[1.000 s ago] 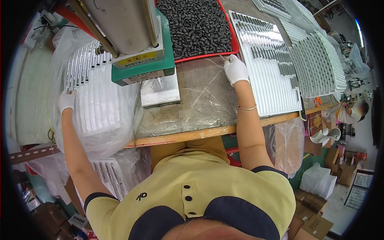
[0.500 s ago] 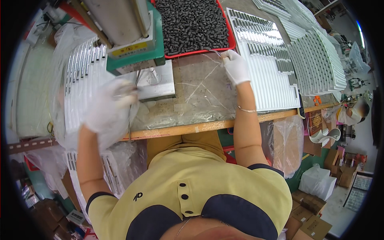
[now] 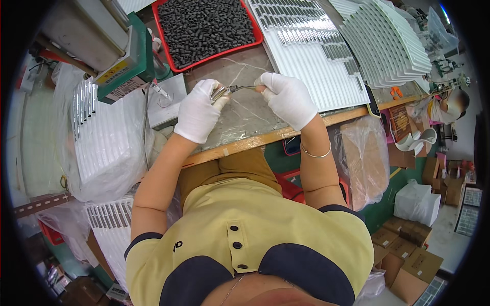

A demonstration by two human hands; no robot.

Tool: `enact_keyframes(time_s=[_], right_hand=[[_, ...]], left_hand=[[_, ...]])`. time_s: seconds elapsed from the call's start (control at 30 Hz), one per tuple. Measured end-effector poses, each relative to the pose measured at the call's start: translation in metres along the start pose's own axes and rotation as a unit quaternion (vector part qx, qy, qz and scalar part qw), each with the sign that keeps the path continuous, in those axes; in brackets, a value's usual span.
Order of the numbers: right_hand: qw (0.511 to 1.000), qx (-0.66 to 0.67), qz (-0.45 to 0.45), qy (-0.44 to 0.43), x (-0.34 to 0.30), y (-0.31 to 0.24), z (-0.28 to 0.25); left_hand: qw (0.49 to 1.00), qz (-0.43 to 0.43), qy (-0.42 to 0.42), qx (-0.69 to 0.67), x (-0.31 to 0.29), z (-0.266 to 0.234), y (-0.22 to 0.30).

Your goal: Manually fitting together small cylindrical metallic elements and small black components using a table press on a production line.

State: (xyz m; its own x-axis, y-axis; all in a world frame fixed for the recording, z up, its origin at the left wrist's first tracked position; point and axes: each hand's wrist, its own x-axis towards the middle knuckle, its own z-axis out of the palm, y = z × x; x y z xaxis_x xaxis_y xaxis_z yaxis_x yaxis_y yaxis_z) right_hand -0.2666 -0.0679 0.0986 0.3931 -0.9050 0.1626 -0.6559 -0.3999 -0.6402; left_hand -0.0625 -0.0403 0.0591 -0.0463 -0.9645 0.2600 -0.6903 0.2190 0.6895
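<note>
My left hand [image 3: 198, 113], in a white glove, grips a short shiny metal tube [image 3: 218, 94] over the bench. A small black sleeve [image 3: 233, 88] sits at the tube's right end. My right hand [image 3: 290, 100], also gloved, is closed on a thin bent metal tool [image 3: 247, 87] whose tip meets the black sleeve. How far the sleeve reaches into the tube cannot be made out. Beyond both hands lies a red tray [image 3: 219, 53] full of small black sleeves [image 3: 204, 30].
At the left stands a green press [image 3: 133, 66] over a metal block [image 3: 171, 102]. A white ribbed tray [image 3: 301, 61] with rows of metal tubes lies right of the red tray. Another ribbed tray [image 3: 97, 148] is at the left. A phone [image 3: 372, 102] rests by the wooden bench edge [image 3: 245, 140].
My left hand has come right, away from the press, with the metal tube. My right hand has left the red tray's edge and brought the tool and black sleeve to the tube. The view has shifted.
</note>
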Motion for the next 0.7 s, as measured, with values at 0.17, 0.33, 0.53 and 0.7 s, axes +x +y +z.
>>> enact_keyframes(time_s=[0.17,0.33,0.53,0.7], right_hand=[[0.997,-0.071,-0.032,0.007,-0.009,0.011,-0.006],[0.989,-0.042,0.137,0.031,-0.016,0.050,-0.046],[0.838,-0.179,0.446,0.259,-0.028,0.183,-0.110],[0.806,-0.272,0.463,0.250,-0.020,0.221,-0.118]], left_hand=[[0.997,0.024,0.015,-0.078,0.000,0.029,0.013],[0.980,-0.068,0.030,-0.184,-0.012,0.037,0.006],[0.891,-0.156,-0.059,-0.422,-0.026,0.031,-0.002],[0.902,-0.228,-0.043,-0.364,-0.030,0.012,-0.003]])
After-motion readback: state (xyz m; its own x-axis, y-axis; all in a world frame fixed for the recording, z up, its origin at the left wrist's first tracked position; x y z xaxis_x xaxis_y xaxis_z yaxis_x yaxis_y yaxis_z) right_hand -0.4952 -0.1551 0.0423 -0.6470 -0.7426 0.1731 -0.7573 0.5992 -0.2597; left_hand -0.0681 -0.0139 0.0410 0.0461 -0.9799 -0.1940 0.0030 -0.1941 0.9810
